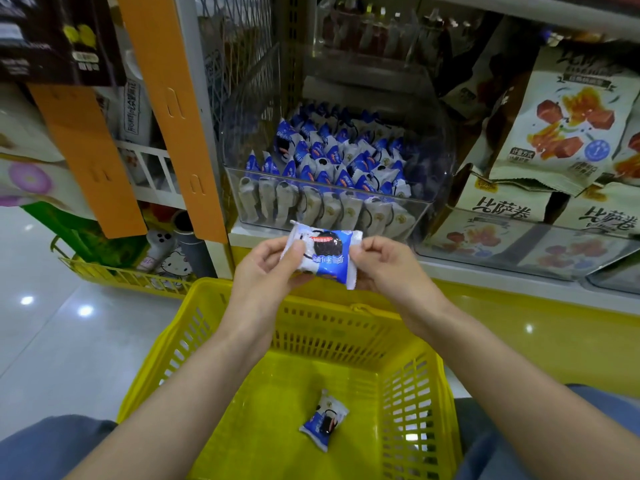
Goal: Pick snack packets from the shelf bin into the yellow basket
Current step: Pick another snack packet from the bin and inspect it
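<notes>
Knees (52, 445) in denim, lowest in view, one each side of the basket.

Item 1. Packet (322, 254): blue and white, a dark sandwich biscuit printed on its face. It is held face toward me above the basket's far rim, just in front of the bin. Left hand (266, 271) pinches the left end with the thumb on the face. Right hand (384, 268) pinches the right end seal. Neither hand is free.

Handling note, my judgement: the step in hand is the drop. I should draw the packet back over the basket's open middle, not the rim. One hand should let go first, then the other lowers and releases so it lands flat. A light pinch should do, as the wrapper looks thin and the biscuit would likely crack under a squeeze.

Item 2. Basket (214, 306): yellow, slotted walls. Contents: one second packet (323, 419) of the same kind, lying on the floor toward the right. I see nothing else in it.

Item 3. Bin (440, 161): clear plastic, on the shelf beyond the held packet. Contents: stock (339, 150) of the same packets, a front row on edge against the front wall and the rest heaped behind.

Item 4. Tray (519, 244): clear, right of the bin. Contents: pale pouches (561, 126) with red-orange print, stacked and leaning.

Item 5. Wire basket (121, 275): yellow, low left. Holds mixed goods, too blurred to list.
</notes>
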`<action>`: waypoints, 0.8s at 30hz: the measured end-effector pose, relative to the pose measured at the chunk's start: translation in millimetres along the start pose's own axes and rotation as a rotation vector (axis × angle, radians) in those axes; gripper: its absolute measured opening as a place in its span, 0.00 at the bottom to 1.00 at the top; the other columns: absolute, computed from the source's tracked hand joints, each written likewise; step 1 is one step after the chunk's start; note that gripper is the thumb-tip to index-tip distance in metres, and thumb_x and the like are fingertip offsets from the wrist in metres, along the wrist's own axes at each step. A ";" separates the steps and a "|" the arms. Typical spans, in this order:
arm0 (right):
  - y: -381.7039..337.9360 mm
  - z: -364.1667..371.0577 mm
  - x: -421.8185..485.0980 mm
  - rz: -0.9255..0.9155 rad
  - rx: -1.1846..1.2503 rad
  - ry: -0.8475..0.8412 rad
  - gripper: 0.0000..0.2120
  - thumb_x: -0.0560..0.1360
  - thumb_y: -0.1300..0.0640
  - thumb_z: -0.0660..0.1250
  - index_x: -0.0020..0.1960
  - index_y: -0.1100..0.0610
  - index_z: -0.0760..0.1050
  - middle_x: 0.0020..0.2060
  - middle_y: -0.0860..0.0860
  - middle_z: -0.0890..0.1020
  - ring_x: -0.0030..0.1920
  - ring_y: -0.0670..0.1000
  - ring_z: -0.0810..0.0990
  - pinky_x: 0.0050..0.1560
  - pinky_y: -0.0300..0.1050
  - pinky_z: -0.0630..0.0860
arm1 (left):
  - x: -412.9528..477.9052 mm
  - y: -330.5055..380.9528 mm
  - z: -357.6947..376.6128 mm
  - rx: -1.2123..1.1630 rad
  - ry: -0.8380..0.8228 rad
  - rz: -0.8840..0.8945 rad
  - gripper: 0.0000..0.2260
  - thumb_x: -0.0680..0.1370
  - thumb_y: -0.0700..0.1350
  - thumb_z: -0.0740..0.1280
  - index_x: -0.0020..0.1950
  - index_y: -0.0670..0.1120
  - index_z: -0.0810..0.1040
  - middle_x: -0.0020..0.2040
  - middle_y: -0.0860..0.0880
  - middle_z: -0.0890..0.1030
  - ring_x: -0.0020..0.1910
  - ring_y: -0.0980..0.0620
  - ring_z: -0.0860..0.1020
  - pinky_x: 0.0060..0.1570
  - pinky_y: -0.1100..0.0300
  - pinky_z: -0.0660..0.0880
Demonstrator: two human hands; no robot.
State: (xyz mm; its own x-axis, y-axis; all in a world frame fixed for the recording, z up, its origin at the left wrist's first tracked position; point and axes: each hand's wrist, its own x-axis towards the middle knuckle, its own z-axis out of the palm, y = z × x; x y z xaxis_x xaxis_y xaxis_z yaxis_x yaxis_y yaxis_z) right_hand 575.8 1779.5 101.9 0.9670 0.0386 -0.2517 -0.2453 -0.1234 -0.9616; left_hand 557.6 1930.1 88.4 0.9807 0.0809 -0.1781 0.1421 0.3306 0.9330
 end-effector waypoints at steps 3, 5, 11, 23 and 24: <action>1.5 2.7 -1.8 -0.029 -0.185 -0.055 0.04 0.77 0.64 0.62 0.51 0.62 0.71 0.41 0.56 0.81 0.40 0.50 0.82 0.39 0.39 0.77 | -0.2 2.2 -2.0 0.027 0.024 0.021 0.04 0.77 0.42 0.64 0.50 0.44 0.77 0.40 0.51 0.84 0.40 0.57 0.81 0.40 0.64 0.77; 1.2 3.7 -2.8 -0.104 -0.270 -0.100 0.17 0.73 0.67 0.68 0.60 0.60 0.68 0.52 0.55 0.79 0.52 0.52 0.79 0.47 0.36 0.75 | -1.0 3.2 -2.2 0.098 0.014 0.041 0.03 0.76 0.40 0.66 0.47 0.46 0.78 0.39 0.51 0.84 0.38 0.58 0.81 0.38 0.66 0.77; -3.7 6.8 -6.5 -0.247 -0.275 -0.194 0.14 0.69 0.63 0.73 0.52 0.54 0.74 0.46 0.48 0.80 0.47 0.43 0.78 0.50 0.33 0.74 | -3.4 1.0 0.7 0.185 -0.017 0.062 0.02 0.76 0.42 0.67 0.44 0.47 0.79 0.42 0.47 0.84 0.40 0.54 0.80 0.41 0.60 0.78; -1.9 10.4 -14.6 -0.410 -0.301 -0.072 0.06 0.74 0.56 0.68 0.45 0.60 0.77 0.38 0.53 0.83 0.41 0.48 0.81 0.47 0.51 0.78 | 4.4 5.9 -4.2 0.452 -0.077 0.338 0.05 0.74 0.40 0.69 0.39 0.50 0.79 0.36 0.52 0.82 0.36 0.60 0.80 0.36 0.69 0.74; -2.0 10.0 -14.5 -0.408 -0.296 -0.057 0.06 0.74 0.57 0.68 0.45 0.61 0.77 0.37 0.54 0.83 0.40 0.50 0.81 0.47 0.52 0.78 | 4.1 3.9 -3.4 0.450 -0.071 0.329 0.05 0.74 0.41 0.68 0.41 0.50 0.79 0.37 0.52 0.82 0.37 0.60 0.80 0.36 0.68 0.75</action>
State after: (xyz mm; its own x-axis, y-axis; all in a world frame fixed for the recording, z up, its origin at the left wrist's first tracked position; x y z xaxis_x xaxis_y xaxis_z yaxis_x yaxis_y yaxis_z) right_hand 561.7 1789.1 106.4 0.9728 0.1956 0.1243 0.1895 -0.3621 -0.9127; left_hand 561.7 1934.9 90.2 0.9875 0.0437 0.1515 -0.1443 -0.1368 0.9800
